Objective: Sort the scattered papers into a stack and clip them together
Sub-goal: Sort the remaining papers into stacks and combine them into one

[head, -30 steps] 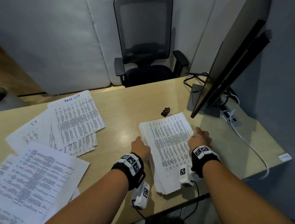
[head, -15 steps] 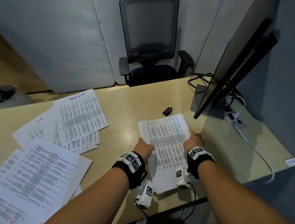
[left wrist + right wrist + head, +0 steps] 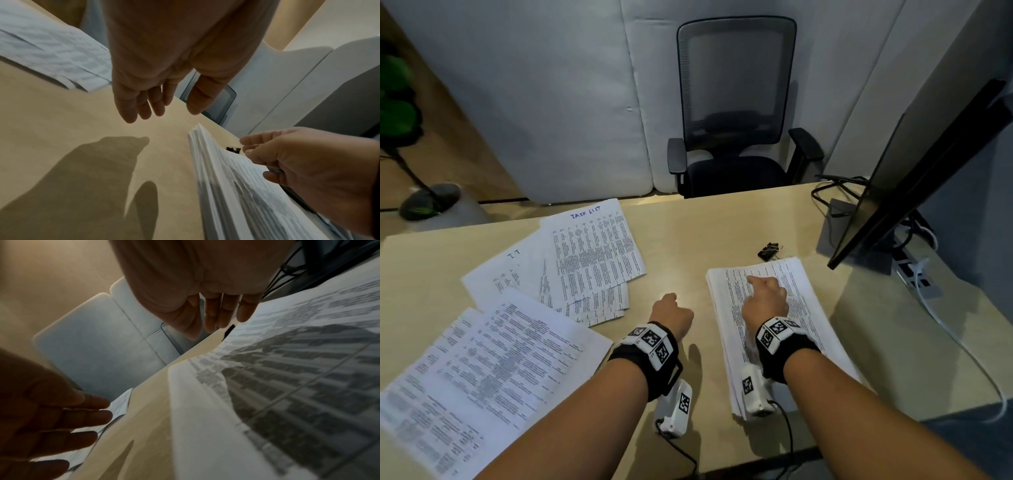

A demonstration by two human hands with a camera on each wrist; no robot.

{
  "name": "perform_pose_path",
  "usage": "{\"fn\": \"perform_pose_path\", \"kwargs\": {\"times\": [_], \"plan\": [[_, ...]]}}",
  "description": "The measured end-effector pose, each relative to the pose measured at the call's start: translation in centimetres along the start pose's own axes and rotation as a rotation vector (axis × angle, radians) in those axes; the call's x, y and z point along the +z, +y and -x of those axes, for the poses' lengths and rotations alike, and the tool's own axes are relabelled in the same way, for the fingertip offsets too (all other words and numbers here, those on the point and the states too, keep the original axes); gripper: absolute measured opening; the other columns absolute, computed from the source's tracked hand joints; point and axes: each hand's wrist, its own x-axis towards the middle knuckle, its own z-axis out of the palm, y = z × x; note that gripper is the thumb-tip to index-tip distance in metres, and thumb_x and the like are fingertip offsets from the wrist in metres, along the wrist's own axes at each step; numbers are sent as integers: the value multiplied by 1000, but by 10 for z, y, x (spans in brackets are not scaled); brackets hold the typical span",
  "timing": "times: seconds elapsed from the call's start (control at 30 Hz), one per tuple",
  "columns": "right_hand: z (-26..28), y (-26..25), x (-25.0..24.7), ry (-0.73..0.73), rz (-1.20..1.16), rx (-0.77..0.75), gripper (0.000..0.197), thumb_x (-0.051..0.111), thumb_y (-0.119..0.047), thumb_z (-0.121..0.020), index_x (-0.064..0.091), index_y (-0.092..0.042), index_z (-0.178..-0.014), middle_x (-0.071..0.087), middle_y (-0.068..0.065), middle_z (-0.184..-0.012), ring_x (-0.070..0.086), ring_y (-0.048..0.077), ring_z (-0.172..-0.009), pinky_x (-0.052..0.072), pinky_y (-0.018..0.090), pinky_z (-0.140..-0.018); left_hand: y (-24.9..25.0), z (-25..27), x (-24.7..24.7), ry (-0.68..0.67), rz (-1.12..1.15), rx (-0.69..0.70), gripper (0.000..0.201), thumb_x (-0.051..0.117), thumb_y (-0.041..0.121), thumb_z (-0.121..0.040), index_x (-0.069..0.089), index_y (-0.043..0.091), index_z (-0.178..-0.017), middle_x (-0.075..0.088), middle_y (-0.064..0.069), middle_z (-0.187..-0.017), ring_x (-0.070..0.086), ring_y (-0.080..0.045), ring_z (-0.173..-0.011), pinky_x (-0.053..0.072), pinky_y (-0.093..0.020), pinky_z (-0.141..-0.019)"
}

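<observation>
The gathered paper stack lies flat on the desk at right centre, its edges roughly squared. My right hand hovers over the stack's top sheet with loose fingers and holds nothing. My left hand hangs over bare desk just left of the stack, fingers relaxed and empty. A black binder clip rests on the desk just beyond the stack's far edge, also seen as the clip in the left wrist view. Loose printed sheets and more sheets are spread on the left.
A dark monitor stands at the right with cables and a power strip behind it. An office chair sits beyond the desk's far edge. The wooden desk shows between the stack and the loose sheets.
Both hands have let go of the stack's sides. My left hand has moved left onto bare desk, and my right hand has come up over the stack's top.
</observation>
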Motion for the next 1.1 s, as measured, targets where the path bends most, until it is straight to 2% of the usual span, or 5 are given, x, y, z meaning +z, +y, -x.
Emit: {"fn": "perform_pose_path", "kwargs": {"times": [0.43, 0.63, 0.83, 0.97, 1.1], "plan": [[18, -93, 69, -107, -55, -217, 35, 46, -11, -92, 59, -17, -124, 47, 11, -129, 49, 26, -117, 42, 34, -99, -104, -8, -110, 193, -142, -256, 54, 52, 19, -87, 42, 13, -140, 42, -17, -141, 45, -38, -125, 41, -41, -99], [26, -133, 107, -176, -50, -282, 33, 49, -14, -92, 61, -14, -122, 49, 13, -127, 51, 29, -115, 43, 35, -100, -170, -6, -165, 196, -214, -454, 88, 61, 23, -83, 8, 30, -153, -9, -8, -160, 0, -40, -145, 19, -56, -115], [27, -179, 139, -235, 87, -471, 46, 46, -24, -97, 40, -21, -142, 31, 7, -151, 34, 26, -136, 34, 37, -109, -229, -7, -198, 117, -241, -614, 109, 67, 24, -80, -16, 45, -147, -35, -11, -153, -13, -46, -143, 15, -62, -114], [26, -209, 157, -428, 344, -586, 76, 55, -14, -89, 13, -30, -151, -7, -3, -160, -3, 26, -147, 12, 49, -117, -250, -7, -210, 85, -249, -521, 106, 70, 29, -82, -12, 48, -147, -32, -5, -155, -15, -42, -145, 16, -60, -114], [23, -213, 173, -533, 521, -617, 94, 58, -7, -83, -1, -33, -150, -17, -6, -158, -10, 27, -146, 8, 57, -114, -250, -17, -217, 76, -328, -421, 110, 75, 26, -79, -8, 47, -148, -30, -3, -156, -17, -40, -144, 19, -58, -114]]}}
